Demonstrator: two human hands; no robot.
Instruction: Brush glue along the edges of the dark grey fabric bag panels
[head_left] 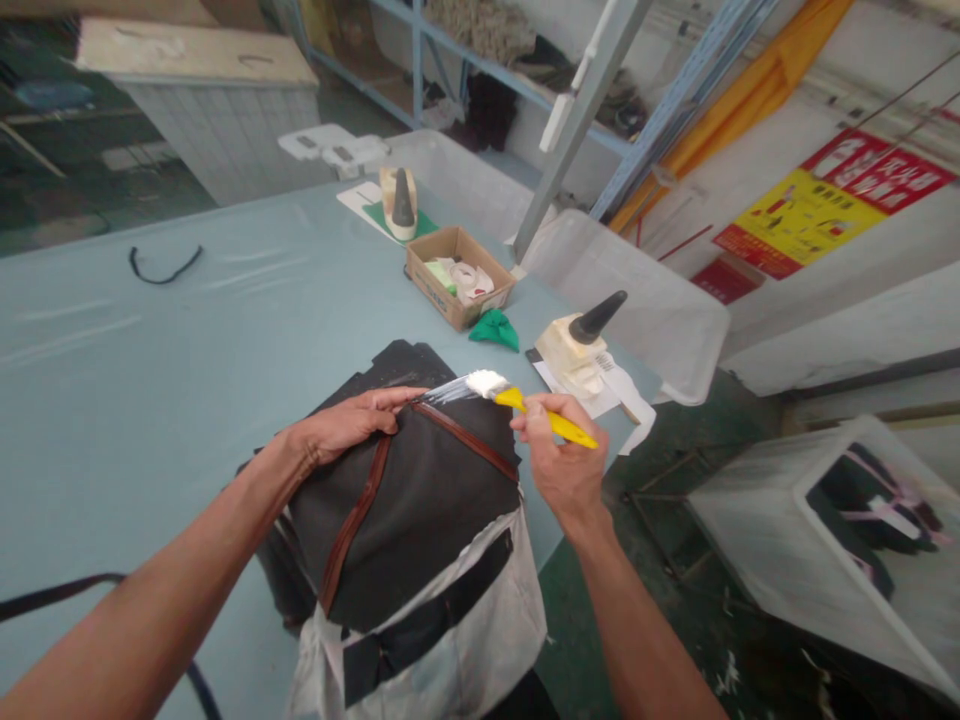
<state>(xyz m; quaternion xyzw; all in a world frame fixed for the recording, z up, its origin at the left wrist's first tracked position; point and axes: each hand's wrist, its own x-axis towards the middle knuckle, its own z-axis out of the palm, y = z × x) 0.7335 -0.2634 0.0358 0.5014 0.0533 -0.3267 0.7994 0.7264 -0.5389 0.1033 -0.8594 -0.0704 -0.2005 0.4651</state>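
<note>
My right hand (559, 455) is closed round the yellow handle of a paintbrush (551, 420). Its bristles are loaded with white paste and touch a dark panel just beyond a brown trim strip, where wet white streaks show. My left hand (349, 425) pinches the folded upper edge of the dark bag panel (420, 500), thumb on the near side and fingers stretched along the top. Two brown strips (360, 520) run down this panel. Below it hangs whitish lining (491, 600) with a black strip. More dark pieces are stacked underneath.
On the blue-covered table (247, 320) stand a cardboard box (450, 300) of tape and scraps, a green cloth (495, 330), and two blocks with dark cones, one a pale block (570, 350). A black cord (165, 270) lies left. A white bin (787, 560) stands at right.
</note>
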